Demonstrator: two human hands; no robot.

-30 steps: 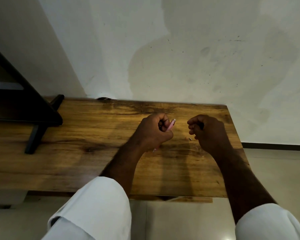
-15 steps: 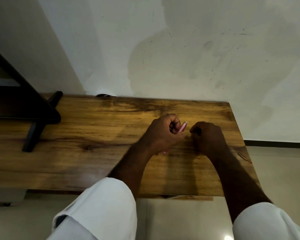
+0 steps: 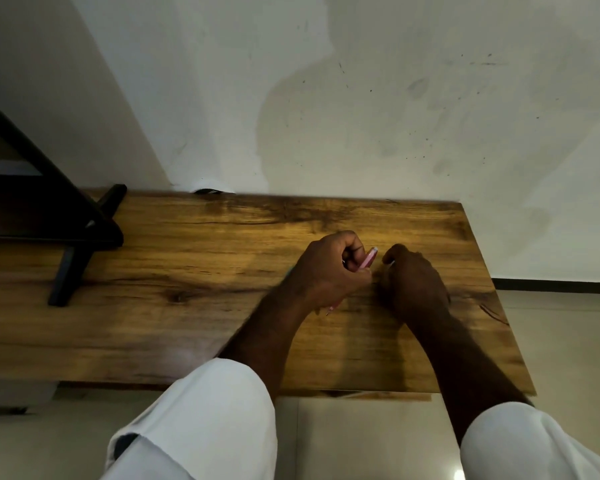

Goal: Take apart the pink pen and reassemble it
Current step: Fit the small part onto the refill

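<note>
My left hand (image 3: 329, 271) grips the pink pen (image 3: 368, 258) in a fist above the wooden table (image 3: 194, 258). The pen slants, with its pink upper end sticking out past the knuckles toward the upper right. Its thin tip pokes out below the hand. My right hand (image 3: 414, 278) sits close beside it on the right, with its back to the camera and its fingers curled. The fingertips pinch something small and pale just right of the pen's upper end. Most of that piece is hidden.
A black stand (image 3: 80, 237) with a slanted leg occupies the table's left part. The wall runs right behind the table. The table's right edge lies just past my right hand, and a tiled floor (image 3: 561, 341) lies beyond. White sleeves cover both forearms near the camera.
Both hands have drifted right and come together. The gap between the pen's upper end and my right fingertips has nearly closed. My left hand still grips the pen.
</note>
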